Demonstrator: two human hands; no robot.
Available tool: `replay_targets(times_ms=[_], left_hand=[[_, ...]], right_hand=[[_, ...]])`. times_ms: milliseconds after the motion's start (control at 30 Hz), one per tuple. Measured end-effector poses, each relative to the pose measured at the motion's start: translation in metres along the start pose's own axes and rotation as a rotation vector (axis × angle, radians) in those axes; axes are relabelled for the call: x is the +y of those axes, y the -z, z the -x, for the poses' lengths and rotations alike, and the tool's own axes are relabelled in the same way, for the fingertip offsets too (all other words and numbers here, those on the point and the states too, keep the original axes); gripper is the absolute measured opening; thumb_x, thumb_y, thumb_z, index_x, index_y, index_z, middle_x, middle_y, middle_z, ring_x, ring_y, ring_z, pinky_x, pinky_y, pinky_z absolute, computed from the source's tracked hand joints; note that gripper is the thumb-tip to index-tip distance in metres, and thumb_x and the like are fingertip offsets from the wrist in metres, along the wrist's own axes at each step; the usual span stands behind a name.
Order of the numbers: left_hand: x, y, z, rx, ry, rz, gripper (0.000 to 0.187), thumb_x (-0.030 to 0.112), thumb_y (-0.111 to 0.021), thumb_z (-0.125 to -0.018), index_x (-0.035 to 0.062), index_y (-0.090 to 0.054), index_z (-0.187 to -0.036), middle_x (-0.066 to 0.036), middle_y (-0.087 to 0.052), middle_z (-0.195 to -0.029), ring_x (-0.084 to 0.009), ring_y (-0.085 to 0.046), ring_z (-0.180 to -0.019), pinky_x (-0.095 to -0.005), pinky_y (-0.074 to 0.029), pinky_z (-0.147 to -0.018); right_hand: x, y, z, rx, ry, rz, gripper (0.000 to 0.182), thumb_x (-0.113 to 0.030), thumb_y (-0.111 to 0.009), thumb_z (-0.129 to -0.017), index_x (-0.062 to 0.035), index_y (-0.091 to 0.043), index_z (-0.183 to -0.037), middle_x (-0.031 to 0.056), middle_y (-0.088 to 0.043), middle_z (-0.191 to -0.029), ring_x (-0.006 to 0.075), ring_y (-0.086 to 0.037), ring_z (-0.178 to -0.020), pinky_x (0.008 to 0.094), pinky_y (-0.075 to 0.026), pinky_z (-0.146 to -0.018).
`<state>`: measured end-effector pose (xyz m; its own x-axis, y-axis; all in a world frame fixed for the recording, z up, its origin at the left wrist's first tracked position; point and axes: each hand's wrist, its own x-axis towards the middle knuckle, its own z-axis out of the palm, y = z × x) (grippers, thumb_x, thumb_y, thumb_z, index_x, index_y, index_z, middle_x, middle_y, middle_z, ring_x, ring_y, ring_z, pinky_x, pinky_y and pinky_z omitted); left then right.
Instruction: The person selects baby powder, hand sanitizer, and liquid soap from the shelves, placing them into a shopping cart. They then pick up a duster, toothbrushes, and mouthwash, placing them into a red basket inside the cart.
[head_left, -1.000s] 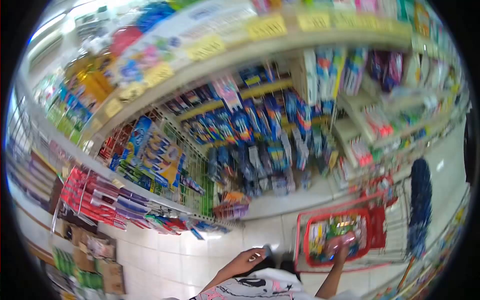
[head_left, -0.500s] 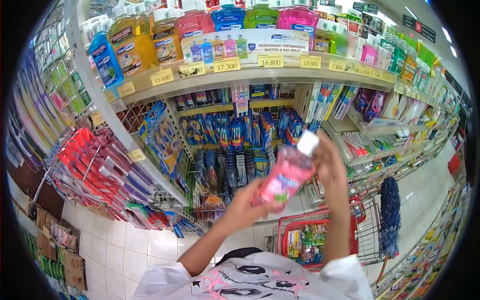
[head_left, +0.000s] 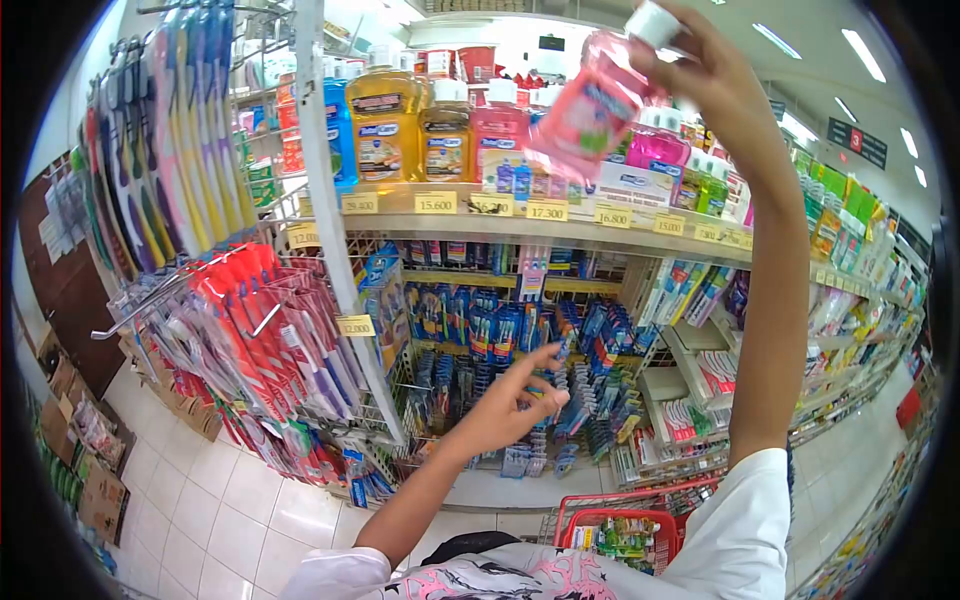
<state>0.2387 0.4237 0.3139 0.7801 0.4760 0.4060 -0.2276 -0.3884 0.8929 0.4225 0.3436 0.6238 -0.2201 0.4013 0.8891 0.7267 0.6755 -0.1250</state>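
A pink mouthwash bottle (head_left: 590,115) with a white cap hangs tilted in the air, in front of the upper shelf (head_left: 400,224). My right hand (head_left: 705,75) is raised high and grips it around the cap and neck. Below, my left hand (head_left: 510,405) holds nothing; its fingers are apart, in front of the hanging toothbrush packs (head_left: 490,330). Behind the held bottle stand a yellow mouthwash bottle (head_left: 383,135), a brown one (head_left: 446,145) and a magenta one (head_left: 658,152). The held bottle partly covers the shelf's white promotional card (head_left: 640,188).
Red toothbrush packs (head_left: 245,310) hang on hooks that jut out at the left, beside a white shelf post (head_left: 325,150). A red basket (head_left: 668,540) full of goods sits in a cart at the lower right. Cardboard boxes (head_left: 103,505) stand on the floor at the far left.
My right hand has lifted the mouthwash bottle up to the upper shelf's height. My left hand has let go of the bottle and opened. The head view has shifted left and tilted up.
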Motion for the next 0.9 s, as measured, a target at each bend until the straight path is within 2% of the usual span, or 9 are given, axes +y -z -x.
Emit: replay_targets(times_ms=[167,267,367,400,433,500,567,633,900], left_hand=[[-0.013,-0.003,0.022,-0.063,-0.028,-0.040,0.060,0.024,-0.062,-0.093,0.0064,-0.035,-0.143,-0.013,-0.051,-0.129,-0.0166,-0.057,-0.102,-0.0342,-0.045,-0.090],[-0.021,0.004,0.039,-0.066,0.035,-0.047,0.058,0.024,-0.062,-0.093,0.0060,-0.037,-0.142,-0.012,-0.052,-0.129,-0.0170,-0.057,-0.103,-0.0342,-0.045,-0.091],[-0.028,0.013,0.058,-0.014,0.092,-0.034,0.057,0.023,-0.061,-0.093,0.0055,-0.037,-0.142,-0.012,-0.054,-0.127,-0.0169,-0.056,-0.104,-0.0337,-0.045,-0.092],[-0.032,0.014,0.065,-0.012,0.097,-0.032,0.057,0.023,-0.061,-0.093,0.0055,-0.037,-0.142,-0.012,-0.054,-0.127,-0.0169,-0.056,-0.104,-0.0337,-0.045,-0.092],[-0.037,0.015,0.070,-0.003,0.130,0.026,0.056,0.022,-0.061,-0.093,0.0053,-0.037,-0.142,-0.012,-0.054,-0.126,-0.0169,-0.056,-0.104,-0.0335,-0.045,-0.092],[-0.041,0.018,0.077,0.007,0.162,0.084,0.055,0.021,-0.060,-0.094,0.0052,-0.038,-0.141,-0.012,-0.055,-0.125,-0.0168,-0.056,-0.104,-0.0334,-0.045,-0.092],[-0.043,0.019,0.082,-0.008,0.148,0.097,0.053,0.019,-0.059,-0.094,0.0055,-0.039,-0.141,-0.012,-0.056,-0.123,-0.0167,-0.056,-0.105,-0.0329,-0.044,-0.093],[-0.046,0.019,0.085,0.002,0.155,0.107,0.052,0.019,-0.059,-0.094,0.0051,-0.039,-0.140,-0.012,-0.056,-0.122,-0.0166,-0.056,-0.105,-0.0326,-0.044,-0.093],[-0.065,0.022,0.093,-0.010,0.187,0.140,0.052,0.021,-0.059,-0.094,0.0050,-0.039,-0.140,-0.011,-0.056,-0.121,-0.0157,-0.055,-0.106,-0.0319,-0.044,-0.093]], right_hand=[[-0.006,-0.031,-0.057,-0.039,-0.199,0.124,0.066,-0.029,-0.073,-0.084,0.0032,-0.042,-0.133,0.0191,-0.061,-0.109,0.0220,-0.062,-0.096,0.0306,-0.051,-0.077],[0.024,-0.051,-0.078,-0.109,-0.040,0.287,0.065,-0.029,-0.072,-0.084,0.0035,-0.042,-0.132,0.0209,-0.061,-0.109,0.0243,-0.062,-0.097,0.0323,-0.052,-0.076],[0.022,-0.065,-0.074,-0.208,-0.235,0.072,0.065,-0.030,-0.073,-0.083,0.0034,-0.043,-0.131,0.0212,-0.062,-0.111,0.0261,-0.062,-0.099,0.0347,-0.053,-0.079],[0.032,-0.068,-0.072,-0.187,-0.134,0.154,0.067,-0.036,-0.072,-0.082,0.0026,-0.044,-0.130,0.0222,-0.062,-0.110,0.0294,-0.062,-0.099,0.0383,-0.051,-0.083],[0.049,-0.074,-0.074,-0.189,-0.135,0.152,0.067,-0.036,-0.072,-0.082,0.0026,-0.044,-0.130,0.0222,-0.062,-0.110,0.0294,-0.062,-0.099,0.0383,-0.051,-0.083],[0.086,-0.087,-0.084,-0.183,-0.065,0.237,0.057,-0.030,-0.072,-0.084,-0.0053,-0.050,-0.130,0.0099,-0.062,-0.102,0.0160,-0.063,-0.083,0.0305,-0.053,-0.072],[0.092,-0.092,-0.085,-0.195,-0.012,0.339,0.057,-0.032,-0.072,-0.083,-0.0074,-0.050,-0.129,0.0122,-0.062,-0.104,0.0185,-0.064,-0.087,0.0309,-0.054,-0.075],[0.096,-0.095,-0.082,-0.311,-0.160,0.227,0.066,-0.036,-0.077,-0.077,-0.0029,-0.052,-0.128,0.0152,-0.066,-0.101,0.0207,-0.065,-0.085,0.0314,-0.053,-0.074],[0.100,-0.105,-0.063,-0.415,-0.327,0.254,0.062,-0.034,-0.075,-0.080,-0.0036,-0.050,-0.126,0.0107,-0.062,-0.097,0.0165,-0.059,-0.083,0.0326,-0.051,-0.070]])
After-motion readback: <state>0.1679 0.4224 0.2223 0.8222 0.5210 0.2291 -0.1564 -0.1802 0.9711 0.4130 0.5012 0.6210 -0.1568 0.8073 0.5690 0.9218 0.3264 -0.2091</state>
